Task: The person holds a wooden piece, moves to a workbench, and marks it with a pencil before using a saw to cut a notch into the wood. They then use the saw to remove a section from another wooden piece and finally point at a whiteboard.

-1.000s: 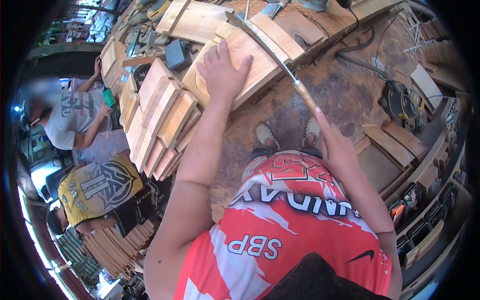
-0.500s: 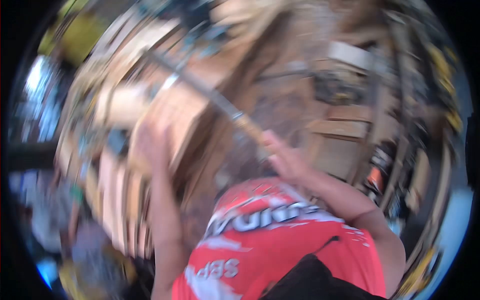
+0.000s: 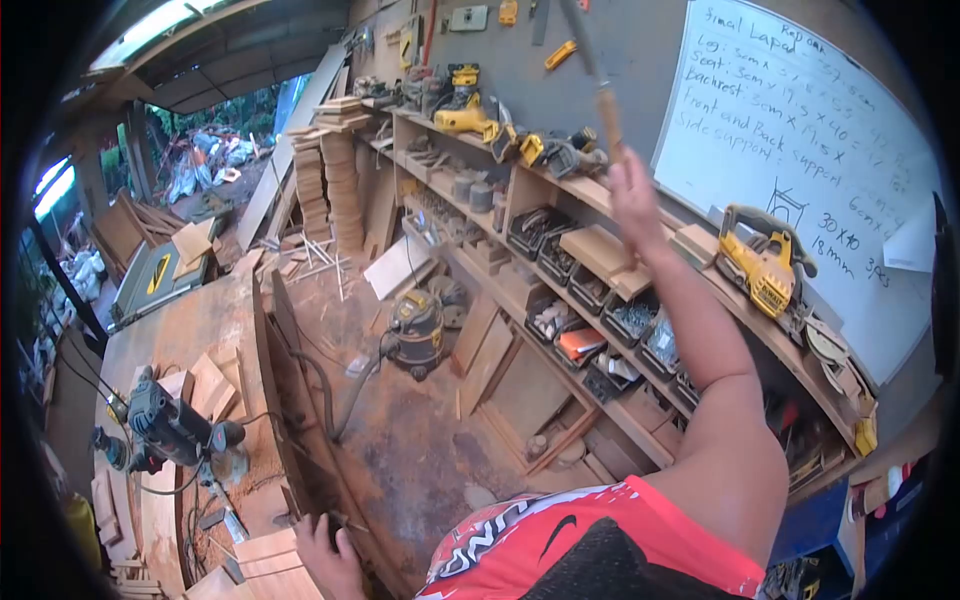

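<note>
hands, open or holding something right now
Left hand: open, fingers spread at the edge of the wooden boards, nothing seen in its grip.
Right hand: closed on the handle of the hand saw, held up.

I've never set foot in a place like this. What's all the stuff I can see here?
Whiteboard: one, white, handwritten, right wall
Circular saw: one, yellow, shelf top below whiteboard
Other power tools: several, mostly yellow, farther along shelf top
Shelving: one unit, brown, along right wall
Bins: several, black, in shelving
Shop vacuum: one, black and yellow, floor
Wood stacks: two tall, tan, far end
Workbench: one, brown, left
Corded tool: one, dark, on workbench
Boards: several, pale, by left hand
Long-bladed tool: one, grey with tan handle, in right hand
Smaller clutter: too jumbled to count
Shirt: one, mainly red, worn
Hands: two, left bottom, right raised
</note>
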A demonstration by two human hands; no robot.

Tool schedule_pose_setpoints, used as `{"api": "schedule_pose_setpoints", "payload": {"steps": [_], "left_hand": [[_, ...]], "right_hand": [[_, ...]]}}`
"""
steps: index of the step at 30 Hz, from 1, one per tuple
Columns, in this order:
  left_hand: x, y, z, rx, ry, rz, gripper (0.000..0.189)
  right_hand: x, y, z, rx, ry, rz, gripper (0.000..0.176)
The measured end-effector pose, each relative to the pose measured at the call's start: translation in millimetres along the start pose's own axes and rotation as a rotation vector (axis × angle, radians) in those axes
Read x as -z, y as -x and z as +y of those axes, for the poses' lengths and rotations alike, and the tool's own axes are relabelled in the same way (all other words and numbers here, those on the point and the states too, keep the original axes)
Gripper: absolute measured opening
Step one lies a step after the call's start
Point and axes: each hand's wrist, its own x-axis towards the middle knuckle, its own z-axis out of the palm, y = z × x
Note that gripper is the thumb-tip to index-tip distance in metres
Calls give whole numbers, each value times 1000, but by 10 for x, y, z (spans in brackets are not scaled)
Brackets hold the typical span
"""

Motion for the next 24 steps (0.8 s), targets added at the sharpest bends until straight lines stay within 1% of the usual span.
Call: {"api": "schedule_pose_setpoints", "payload": {"steps": [1, 2, 3, 5, 6, 7, 8, 9, 11, 13, 15, 17, 18, 20, 21, 23, 24], "left_hand": [[-151, -123, 152, -67, 75, -1, 40], [-304, -231, 328, -59, 193, -51, 39], [-449, -327, 492, -51, 307, -102, 39], [-747, -530, 789, -161, 459, -162, 36], [-940, -678, 939, -213, 570, -194, 30], [-1070, -787, 1055, -214, 573, -184, 30], [-1133, -997, 1302, -232, 711, -302, 28], [-1186, -1216, 1567, -249, 850, -424, 25], [-1069, -1724, 2165, -499, 1028, -547, 23], [-769, -2195, 2811, -923, 1276, -636, 27], [-464, -2486, 3404, -1317, 1649, -842, 40], [-200, -2579, 3801, -1466, 1944, -997, 46], [-127, -2629, 3897, -1461, 1956, -1005, 46], [-42, -2790, 3999, -1487, 2219, -1196, 27], [-37, -2912, 4005, -1500, 2232, -1220, 27], [-23, -3166, 3993, -1524, 2417, -1109, 17], [-9, -3301, 3985, -1563, 2393, -1045, 15]], "right_hand": [[184, -259, 60, -12, 60, 28, 46], [346, -489, 104, -24, 118, 53, 47], [460, -681, 239, -16, 109, 57, 47], [644, -1068, 505, 35, 235, 69, 46], [711, -1253, 599, 49, 229, 77, 46], [770, -1397, 699, 82, 314, 75, 45], [821, -1512, 766, 116, 401, 71, 43], [880, -1599, 789, 126, 405, 68, 43], [1025, -1790, 746, 50, 559, -14, 40], [1184, -1962, 775, 54, 617, -31, 38], [1354, -2064, 947, 86, 721, 2, 39], [1545, -2117, 1011, 48, 747, 29, 40], [1647, -2108, 1000, -3, 802, 59, 43], [1834, -2052, 925, -39, 904, 109, 43], [1924, -1992, 813, -74, 974, 146, 42], [2157, -1971, 634, -107, 1047, 185, 41], [2250, -1946, 601, -131, 1092, 198, 40]]}}
